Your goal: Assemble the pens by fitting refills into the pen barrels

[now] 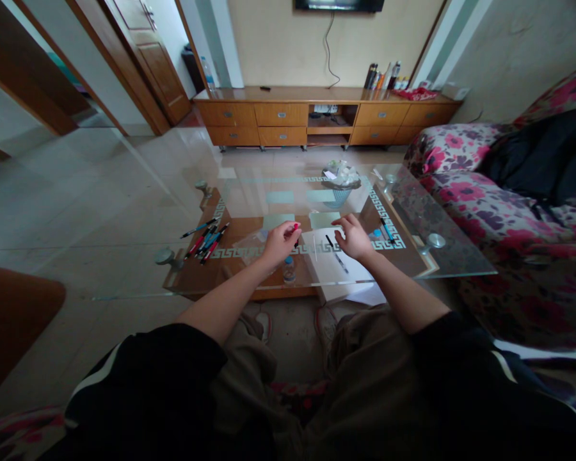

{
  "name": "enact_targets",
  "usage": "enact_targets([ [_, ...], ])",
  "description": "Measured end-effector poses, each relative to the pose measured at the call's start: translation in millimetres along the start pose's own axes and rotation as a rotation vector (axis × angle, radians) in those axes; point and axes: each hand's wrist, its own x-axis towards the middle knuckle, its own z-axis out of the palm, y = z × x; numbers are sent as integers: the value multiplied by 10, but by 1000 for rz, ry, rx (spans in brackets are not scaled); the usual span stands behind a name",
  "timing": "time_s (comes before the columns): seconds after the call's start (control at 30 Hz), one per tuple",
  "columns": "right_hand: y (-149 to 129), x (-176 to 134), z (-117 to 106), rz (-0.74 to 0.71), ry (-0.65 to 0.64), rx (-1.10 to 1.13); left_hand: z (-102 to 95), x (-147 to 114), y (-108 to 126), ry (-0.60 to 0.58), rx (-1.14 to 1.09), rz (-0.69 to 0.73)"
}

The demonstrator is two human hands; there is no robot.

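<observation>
Above the glass table (249,192), my left hand (281,243) pinches a small red and black pen part (296,228). My right hand (354,239) is held a short way off, its thumb and index finger apart with nothing visible between them. Near the right fingers are a short black piece (329,242) and a clear, dark-tipped pen piece (340,263). A thin white stick (315,247) stands out between the two hands. Off to the left lies a pile of red, blue and black pens (207,241). A couple of blue and black pens (388,232) rest at the right.
Seen through the glass are a white box (333,291) and a plastic bottle (288,270). A basket with plastic bags (342,191) is toward the far side. A wooden cabinet (281,115) lines the wall, and a flowered sofa (465,186) stands at right.
</observation>
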Motion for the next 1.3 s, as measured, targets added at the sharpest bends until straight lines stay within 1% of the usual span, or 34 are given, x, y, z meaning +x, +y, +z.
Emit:
enact_targets([
  [0.07, -130, 16, 47, -52, -123, 39, 7, 1, 1, 11, -15, -7],
  [0.13, -237, 22, 125, -41, -247, 48, 14, 1, 2, 20, -30, -14],
  [0.17, -278, 20, 171, -12, -293, 49, 17, 0, 2, 21, -36, -16],
  [0.23, -330, 6, 259, 90, -365, 52, 21, -1, 0, 17, -45, -17],
  [0.3, -346, -12, 324, 167, -406, 36, 21, -2, -6, 11, -46, -16],
  [0.37, -340, -26, 356, 211, -401, 1, 19, -1, -15, 8, -39, -18],
  [0.47, -326, -33, 357, 260, -360, -34, 15, 0, -28, -2, -19, -22],
  [0.63, -375, -37, 352, 281, -341, -16, 10, -6, -16, -13, 1, -8],
  [0.87, -418, -35, 360, 280, -378, -26, 5, -7, -13, -25, -11, -15],
  [1.1, -393, -18, 296, 349, -421, -54, -8, -13, 19, -36, -4, -15],
  [1.2, -410, -18, 270, 341, -449, -82, -5, -18, 21, -40, -15, -24],
  [1.3, -439, -15, 258, 321, -438, -97, -1, -23, 21, -44, -33, -32],
])
